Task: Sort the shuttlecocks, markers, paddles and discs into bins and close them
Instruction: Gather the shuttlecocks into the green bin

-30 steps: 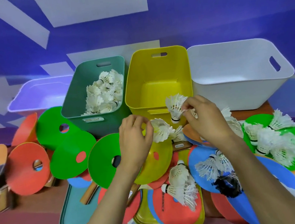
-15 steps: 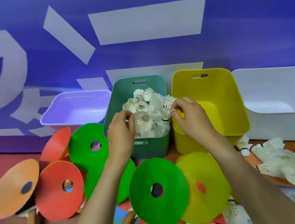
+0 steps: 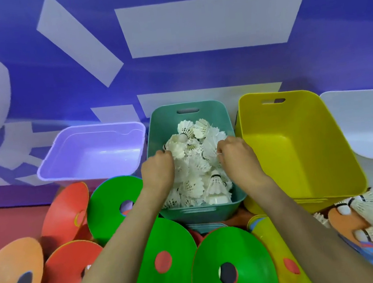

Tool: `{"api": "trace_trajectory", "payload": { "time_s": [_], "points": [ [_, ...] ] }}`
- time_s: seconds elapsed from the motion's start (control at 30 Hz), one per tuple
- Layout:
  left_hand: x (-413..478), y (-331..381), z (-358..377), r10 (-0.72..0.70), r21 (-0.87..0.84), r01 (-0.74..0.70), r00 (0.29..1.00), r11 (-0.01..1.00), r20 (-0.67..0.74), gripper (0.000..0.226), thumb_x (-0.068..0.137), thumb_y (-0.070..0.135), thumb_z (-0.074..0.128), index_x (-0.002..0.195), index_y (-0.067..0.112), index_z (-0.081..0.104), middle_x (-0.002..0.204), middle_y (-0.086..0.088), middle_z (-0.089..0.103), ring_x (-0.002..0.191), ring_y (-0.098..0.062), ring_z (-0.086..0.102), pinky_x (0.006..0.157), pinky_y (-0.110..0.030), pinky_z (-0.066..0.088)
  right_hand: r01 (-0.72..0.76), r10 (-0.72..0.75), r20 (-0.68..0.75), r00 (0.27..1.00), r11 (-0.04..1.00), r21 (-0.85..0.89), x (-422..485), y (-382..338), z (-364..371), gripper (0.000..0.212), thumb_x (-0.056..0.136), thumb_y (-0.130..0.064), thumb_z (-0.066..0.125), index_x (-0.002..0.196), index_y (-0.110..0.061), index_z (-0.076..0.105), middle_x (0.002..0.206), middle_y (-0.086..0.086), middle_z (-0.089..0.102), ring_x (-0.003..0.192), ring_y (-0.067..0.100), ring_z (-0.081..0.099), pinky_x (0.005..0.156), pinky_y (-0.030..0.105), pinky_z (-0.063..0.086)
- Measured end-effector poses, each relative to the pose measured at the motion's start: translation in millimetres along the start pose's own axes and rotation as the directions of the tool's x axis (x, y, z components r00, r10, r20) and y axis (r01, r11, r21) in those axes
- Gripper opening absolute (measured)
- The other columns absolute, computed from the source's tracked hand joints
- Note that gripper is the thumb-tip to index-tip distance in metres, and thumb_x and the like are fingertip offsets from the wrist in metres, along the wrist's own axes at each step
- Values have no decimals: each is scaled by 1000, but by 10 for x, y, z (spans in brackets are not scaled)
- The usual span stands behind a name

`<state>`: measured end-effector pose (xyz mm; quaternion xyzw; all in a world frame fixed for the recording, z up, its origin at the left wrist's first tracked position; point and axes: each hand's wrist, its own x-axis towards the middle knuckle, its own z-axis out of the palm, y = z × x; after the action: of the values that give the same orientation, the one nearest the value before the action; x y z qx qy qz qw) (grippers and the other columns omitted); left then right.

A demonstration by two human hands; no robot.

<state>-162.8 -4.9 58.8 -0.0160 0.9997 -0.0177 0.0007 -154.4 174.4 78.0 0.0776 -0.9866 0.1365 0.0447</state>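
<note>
My left hand (image 3: pixel 158 169), right hand (image 3: pixel 236 154): fingers pinch shuttlecocks (image 3: pixel 191 145) low inside teal bin (image 3: pixel 202 211), grouping like with like.

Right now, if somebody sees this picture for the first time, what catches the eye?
The teal bin in the middle, heaped with white shuttlecocks, with the left hand and right hand among them. In front lie large green discs; a bright yellow bin stands right of the teal one.
</note>
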Motion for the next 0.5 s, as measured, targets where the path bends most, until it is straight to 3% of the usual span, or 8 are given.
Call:
{"api": "trace_trajectory", "payload": {
  "time_s": [0.17, 0.3, 0.5],
  "points": [
    [88, 4, 143, 20, 71, -26, 997, 997, 80, 27, 88, -3, 42, 106, 4, 61, 105, -13, 65, 96, -33, 65, 75, -38, 51, -25, 39, 154, 987, 995, -92, 49, -36, 94, 25, 86, 6, 46, 101, -2, 64, 105, 16, 62, 97, 30, 59, 73, 33, 44],
    [77, 80, 153, 82, 78, -91, 990, 993, 111, 28, 87, -4, 43, 105, 4, 63, 105, -13, 66, 97, -32, 65, 75, -37, 51, -6, 40, 266, 963, 992, -127, 29, -44, 145, 28, 84, 13, 43, 100, -1, 62, 106, 18, 63, 98, 31, 60, 75, 33, 45],
    [25, 74, 180, 49, -20, -46, 991, 999, 127, 29, 87, -3, 40, 102, 5, 63, 100, -13, 67, 91, -32, 65, 72, -36, 51, 2, 27, 275, 961, 994, -106, 26, -16, 187, 27, 83, 13, 41, 94, -5, 59, 105, 19, 62, 97, 34, 60, 68, 32, 40]
  ]
}}
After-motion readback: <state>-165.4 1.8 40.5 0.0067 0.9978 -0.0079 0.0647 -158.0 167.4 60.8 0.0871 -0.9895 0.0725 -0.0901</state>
